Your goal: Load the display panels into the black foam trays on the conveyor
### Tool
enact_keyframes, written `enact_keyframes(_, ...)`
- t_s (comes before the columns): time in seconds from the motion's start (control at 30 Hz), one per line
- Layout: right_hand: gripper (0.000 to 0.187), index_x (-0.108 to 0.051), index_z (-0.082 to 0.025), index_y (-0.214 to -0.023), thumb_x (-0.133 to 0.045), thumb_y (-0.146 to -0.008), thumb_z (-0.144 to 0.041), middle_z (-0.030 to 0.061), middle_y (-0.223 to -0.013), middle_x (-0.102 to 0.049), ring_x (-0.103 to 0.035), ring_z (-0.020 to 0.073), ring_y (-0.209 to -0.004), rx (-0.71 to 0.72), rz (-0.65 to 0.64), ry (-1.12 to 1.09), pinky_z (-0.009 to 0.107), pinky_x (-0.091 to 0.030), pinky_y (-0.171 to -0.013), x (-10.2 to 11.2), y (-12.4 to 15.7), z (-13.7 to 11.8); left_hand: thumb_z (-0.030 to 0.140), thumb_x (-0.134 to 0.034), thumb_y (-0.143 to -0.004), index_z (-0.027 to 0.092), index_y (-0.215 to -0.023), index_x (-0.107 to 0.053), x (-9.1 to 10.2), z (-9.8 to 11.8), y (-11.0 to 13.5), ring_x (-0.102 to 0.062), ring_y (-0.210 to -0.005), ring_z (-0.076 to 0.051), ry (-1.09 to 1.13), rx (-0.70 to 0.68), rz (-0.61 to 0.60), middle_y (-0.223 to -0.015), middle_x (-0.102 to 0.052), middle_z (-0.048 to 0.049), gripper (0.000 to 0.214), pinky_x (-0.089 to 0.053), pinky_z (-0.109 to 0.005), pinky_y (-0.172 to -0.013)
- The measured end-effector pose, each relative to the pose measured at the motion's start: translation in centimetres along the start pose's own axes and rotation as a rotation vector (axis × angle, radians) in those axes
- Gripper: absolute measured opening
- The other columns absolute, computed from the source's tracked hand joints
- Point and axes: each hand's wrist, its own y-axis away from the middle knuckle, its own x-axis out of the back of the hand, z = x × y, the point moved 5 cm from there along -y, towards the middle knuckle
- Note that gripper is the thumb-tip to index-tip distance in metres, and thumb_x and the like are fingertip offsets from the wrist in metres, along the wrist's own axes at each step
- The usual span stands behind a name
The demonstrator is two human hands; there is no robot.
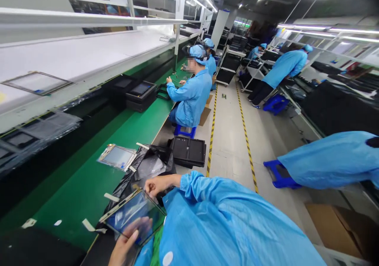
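My left hand (126, 242) grips a clear, glass-like screen panel (130, 212) by its lower edge. The thumb lies over the near face, and the other fingers show through from behind. The panel is tilted over the bench's front edge, with a tan strip along its upper side. At its upper right corner, my right hand (156, 185) has its fingers pinched together; what lies between them is too small to make out. A black plastic bag (121, 185) with clear film (151, 166) in it hangs just beyond the panel.
Another panel (117, 156) in clear wrapping lies on the green bench (74, 183), near loose tape strips (88, 225). Black trays (188, 151) stand past the bag. A person in blue (192, 96) sits farther along; a blue stool (280, 173) stands across the aisle.
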Motion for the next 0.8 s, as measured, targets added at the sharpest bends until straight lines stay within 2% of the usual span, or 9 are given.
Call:
enact_keyframes(0.13,0.056,-0.066,-0.016,-0.113,-0.079,-0.061,-0.001,0.0006,-0.103,-0.073,-0.068,0.0108,-0.082,-0.027,-0.272,0.088,0.018,-0.050,-0.074,-0.7,3.7,-0.2,0.049,-0.096,-0.055,0.027,-0.086,-0.075,2.8,-1.8,-1.2,-0.066,-0.120,-0.043,0.009,-0.007,0.104,-0.097,-0.082,-0.0026,0.044,-0.026,-0.063,-0.123)
enact_keyframes(0.2,0.050,-0.072,-0.015,-0.112,-0.078,-0.064,-0.002,0.0016,-0.107,-0.075,-0.070,0.0136,-0.092,-0.025,-0.389,0.114,0.018,-0.050,-0.081,-1.3,4.7,-0.4,0.053,-0.094,-0.060,0.034,-0.099,-0.075,3.8,-2.5,-1.4,-0.070,-0.115,-0.038,0.029,0.007,0.187,-0.091,-0.081,0.0010,0.047,-0.025,-0.060,-0.124)
enact_keyframes(0.27,0.035,-0.077,-0.013,-0.102,-0.074,-0.069,-0.003,0.0014,-0.103,-0.076,-0.070,0.0145,-0.097,-0.020,-0.421,0.138,0.018,-0.050,-0.087,-1.5,4.8,-0.4,0.052,-0.091,-0.065,0.037,-0.114,-0.072,3.9,-2.9,-0.9,-0.071,-0.115,-0.034,0.059,0.027,0.246,-0.088,-0.081,0.0018,0.055,-0.031,-0.055,-0.123)
enact_keyframes(0.33,0.030,-0.079,-0.013,-0.095,-0.068,-0.071,0.000,0.0004,-0.096,-0.077,-0.070,0.0123,-0.090,-0.030,-0.361,0.162,0.017,-0.049,-0.084,-1.1,4.3,0.0,0.046,-0.092,-0.065,0.030,-0.116,-0.072,3.1,-2.9,0.2,-0.071,-0.116,-0.035,0.096,0.056,0.281,-0.090,-0.081,-0.0023,0.056,-0.041,-0.053,-0.119)
enact_keyframes(0.43,0.025,-0.078,-0.012,-0.085,-0.063,-0.070,0.002,0.0001,-0.082,-0.075,-0.064,0.0094,-0.071,-0.137,-0.201,0.132,0.017,-0.048,-0.068,0.7,2.6,1.4,0.037,-0.091,-0.066,0.016,-0.105,-0.075,1.5,-2.3,1.5,-0.069,-0.117,-0.041,0.151,0.081,0.299,-0.105,-0.080,-0.0141,0.047,-0.051,-0.057,-0.110)
enact_keyframes(0.5,0.017,-0.075,-0.011,-0.078,-0.065,-0.069,-0.002,0.0014,-0.075,-0.072,-0.058,0.0089,-0.061,-0.239,-0.088,0.109,0.018,-0.046,-0.059,2.7,1.3,2.7,0.039,-0.089,-0.071,0.015,-0.103,-0.076,1.3,-1.4,2.0,-0.066,-0.121,-0.042,0.206,-0.002,0.357,-0.120,-0.076,-0.0169,0.043,-0.051,-0.057,-0.109)
enact_keyframes(0.57,0.010,-0.073,-0.011,-0.076,-0.066,-0.070,-0.007,0.0021,-0.069,-0.069,-0.054,0.0092,-0.056,-0.302,0.050,0.133,0.020,-0.045,-0.056,5.5,0.0,3.8,0.043,-0.084,-0.077,0.018,-0.104,-0.075,2.2,-0.7,2.8,-0.064,-0.125,-0.039,0.308,-0.178,0.514,-0.128,-0.073,-0.0128,0.037,-0.048,-0.056,-0.113)
enact_keyframes(0.7,0.024,-0.073,-0.007,-0.097,-0.060,-0.079,-0.016,0.0051,-0.074,-0.069,-0.059,0.0124,-0.065,-0.315,0.335,0.267,0.023,-0.051,-0.066,12.2,-3.4,5.0,0.039,-0.069,-0.093,0.023,-0.106,-0.071,3.7,-1.2,5.5,-0.064,-0.127,-0.027,0.454,-0.456,0.896,-0.122,-0.075,-0.0057,0.021,-0.040,-0.051,-0.121)
enact_keyframes(0.8,0.038,-0.069,-0.004,-0.117,-0.050,-0.087,-0.018,0.0118,-0.092,-0.073,-0.066,0.0179,-0.085,-0.328,0.470,0.403,0.029,-0.054,-0.082,16.6,-6.7,5.3,0.034,-0.064,-0.096,0.022,-0.107,-0.071,2.5,-2.5,5.9,-0.067,-0.122,-0.025,0.461,-0.435,0.976,-0.114,-0.076,-0.0056,0.018,-0.039,-0.050,-0.122)
